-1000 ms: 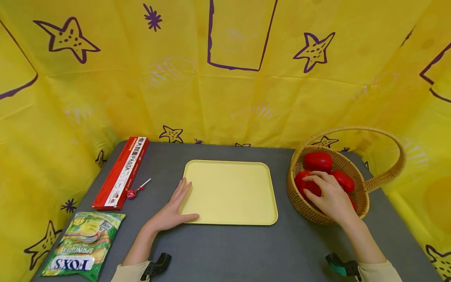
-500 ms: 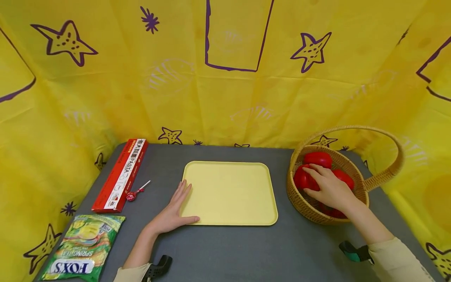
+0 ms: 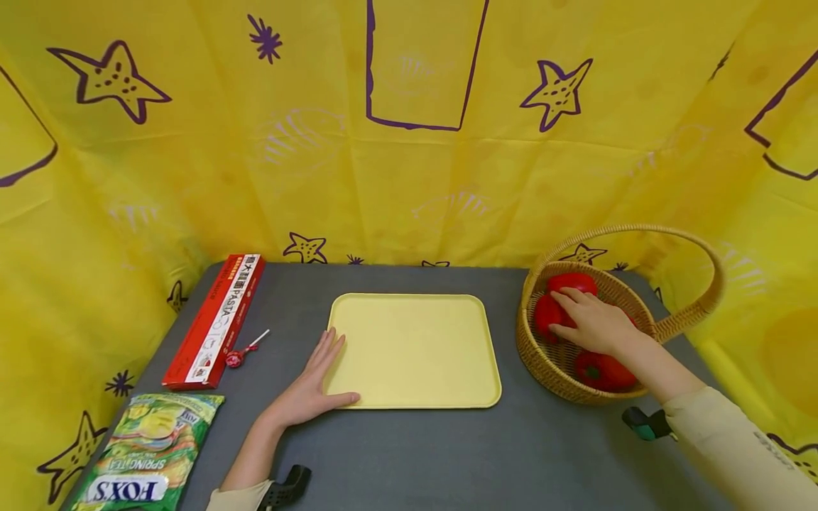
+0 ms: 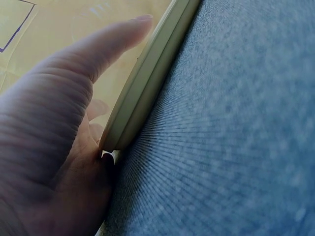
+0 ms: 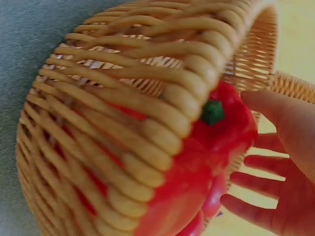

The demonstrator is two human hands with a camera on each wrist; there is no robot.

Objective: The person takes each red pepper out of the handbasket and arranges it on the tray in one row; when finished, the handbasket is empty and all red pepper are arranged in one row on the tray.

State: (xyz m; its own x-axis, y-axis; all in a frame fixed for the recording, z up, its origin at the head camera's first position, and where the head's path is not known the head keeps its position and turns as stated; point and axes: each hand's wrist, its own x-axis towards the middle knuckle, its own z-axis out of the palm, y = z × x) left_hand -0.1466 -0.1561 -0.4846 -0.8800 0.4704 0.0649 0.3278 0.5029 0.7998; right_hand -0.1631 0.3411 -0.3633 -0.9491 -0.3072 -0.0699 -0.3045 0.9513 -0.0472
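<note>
Two bare hands work over a grey table [image 3: 409, 461] in the head view. The left hand [image 3: 309, 390] lies at the near corner of a yellow rectangular tray [image 3: 415, 351], thumb and fingers straight and wide apart, curled round nothing; it seems laid there to keep the tray from sliding. The right hand [image 3: 599, 325] reaches into a wicker basket [image 3: 548, 372], fingers spread over one red bell pepper [image 3: 546, 316]. A second pepper [image 3: 571, 282] lies at the back of the basket, and more red [image 3: 603, 372] shows under the wrist. The handle [image 3: 686, 321] rises over the far side, which leaves this side free for the arm. Along the opposite edge sit a red pasta box [image 3: 217, 323], a wrapped lollipop [image 3: 235, 359] and a FOX'S Spring Tea bag [image 3: 150, 451], probably put there to stay out of the way.

From the left wrist, the thumb stretches beside the tray's raised rim, and the tray rests flat on the table.

From the right wrist, fingers and thumb stand apart, the thumb at the pepper near its green stem [image 5: 213, 113]. Whether the fingertips press the pepper is hard to tell past the basket's weave.
</note>
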